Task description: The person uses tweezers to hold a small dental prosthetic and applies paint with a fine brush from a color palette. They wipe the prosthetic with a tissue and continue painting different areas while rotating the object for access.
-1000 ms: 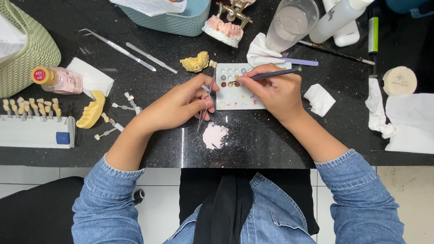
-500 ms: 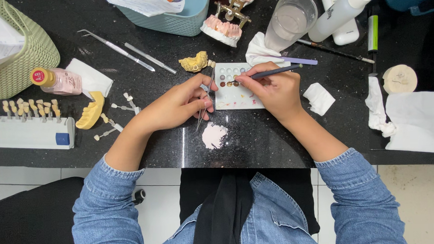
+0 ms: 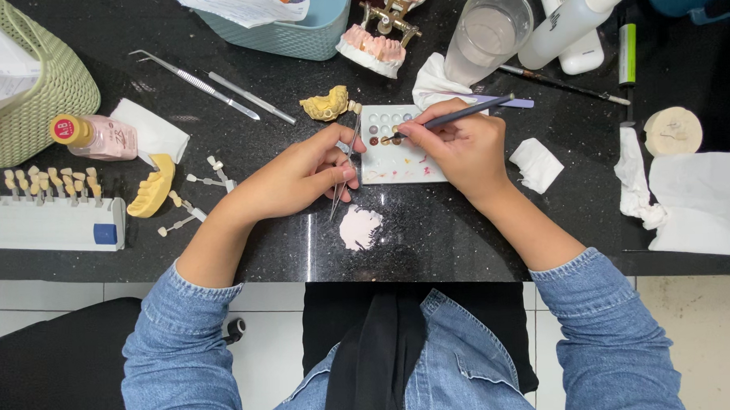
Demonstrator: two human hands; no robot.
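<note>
One brush point(image 3: 467, 111) pinched in right-hand fingers point(image 3: 427, 134) over one palette point(image 3: 395, 151); left-hand fingers point(image 3: 335, 153) pinch one tweezers point(image 3: 346, 169).

glossy black speckled countertop point(image 3: 431, 243), white tiled floor point(image 3: 273, 354), black chair seat point(image 3: 47, 378)

Black countertop point(image 3: 463, 234); white palette point(image 3: 396, 159), tweezers point(image 3: 195, 77), yellow casts point(image 3: 327, 104) lie here.

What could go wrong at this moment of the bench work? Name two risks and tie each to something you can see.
1. The right hand dips a brush into the white palette; its wrist lies close to the wet smears and might smudge them.
2. The full glass stands just beyond the brush end; a lifted stroke could tip it.
</note>
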